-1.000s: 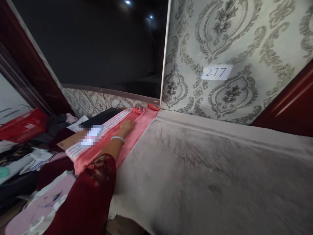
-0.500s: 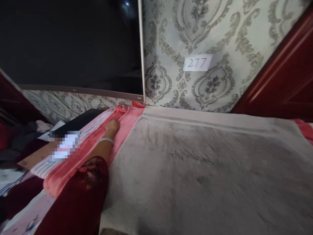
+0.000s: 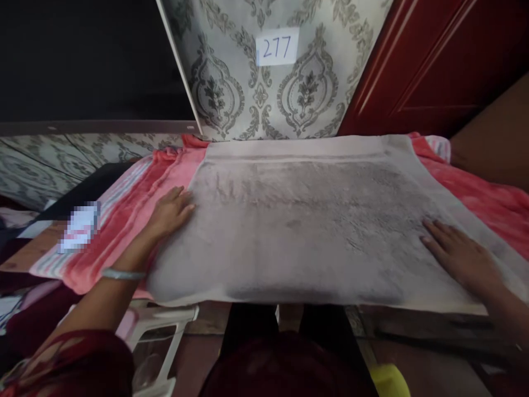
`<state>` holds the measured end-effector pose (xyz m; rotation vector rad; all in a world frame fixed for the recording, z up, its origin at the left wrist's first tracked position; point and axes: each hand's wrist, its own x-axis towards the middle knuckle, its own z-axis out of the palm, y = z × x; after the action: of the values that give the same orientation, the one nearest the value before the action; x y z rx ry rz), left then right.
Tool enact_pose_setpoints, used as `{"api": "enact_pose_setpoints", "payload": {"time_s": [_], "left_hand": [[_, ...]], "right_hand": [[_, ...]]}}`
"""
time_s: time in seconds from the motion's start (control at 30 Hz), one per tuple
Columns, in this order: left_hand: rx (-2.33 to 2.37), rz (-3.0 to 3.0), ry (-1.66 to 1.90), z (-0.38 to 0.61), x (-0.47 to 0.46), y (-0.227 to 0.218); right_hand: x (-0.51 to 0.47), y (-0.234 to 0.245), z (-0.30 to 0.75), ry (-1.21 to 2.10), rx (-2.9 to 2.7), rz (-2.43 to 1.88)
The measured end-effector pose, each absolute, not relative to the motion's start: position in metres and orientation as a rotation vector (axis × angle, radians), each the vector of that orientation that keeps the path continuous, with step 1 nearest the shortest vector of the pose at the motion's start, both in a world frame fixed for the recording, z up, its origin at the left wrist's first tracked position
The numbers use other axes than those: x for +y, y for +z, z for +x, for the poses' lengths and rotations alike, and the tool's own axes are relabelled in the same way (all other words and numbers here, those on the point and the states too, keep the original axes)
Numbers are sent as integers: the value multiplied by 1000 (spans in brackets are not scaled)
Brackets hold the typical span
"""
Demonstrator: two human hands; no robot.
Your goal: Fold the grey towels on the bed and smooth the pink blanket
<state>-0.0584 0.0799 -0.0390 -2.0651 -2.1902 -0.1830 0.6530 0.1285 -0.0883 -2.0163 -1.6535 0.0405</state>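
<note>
A grey plush cloth (image 3: 268,237) with a pale border lies spread over the table in front of me. Under it, a pink and red blanket (image 3: 124,220) with a striped edge shows on the left and again on the right. My left hand (image 3: 171,212), with a bracelet on the wrist, rests at the grey cloth's left edge, where it meets the pink layer; its fingers are apart. On the right part of the grey cloth my right hand (image 3: 458,251) lies flat, fingers stretched out. Neither hand grips anything that I can see.
A large dark screen (image 3: 86,60) stands at the back left. Beside it a paper marked 277 (image 3: 276,47) is on the patterned wall. A red wooden panel (image 3: 413,71) rises at the back right. Below the table stand a white stool (image 3: 165,342) and something yellow (image 3: 388,380).
My left hand has gone from a closed shape on the pink blanket to lying open at the grey cloth's edge. My right hand has come into view. The camera has turned right and down.
</note>
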Motion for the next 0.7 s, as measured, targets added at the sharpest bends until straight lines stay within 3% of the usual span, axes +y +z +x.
{"api": "enact_pose_setpoints", "payload": {"time_s": [0.2, 0.43, 0.7], "left_hand": [[-2256, -2204, -115, -29, 39, -70], [-2347, -2105, -103, -25, 29, -58], [-2281, -1721, -570, 10, -62, -68]], "right_hand": [[130, -91, 665, 154, -1898, -2090], [111, -85, 692, 58, -1814, -2205], [52, -108, 715, -188, -1649, -1968]]}}
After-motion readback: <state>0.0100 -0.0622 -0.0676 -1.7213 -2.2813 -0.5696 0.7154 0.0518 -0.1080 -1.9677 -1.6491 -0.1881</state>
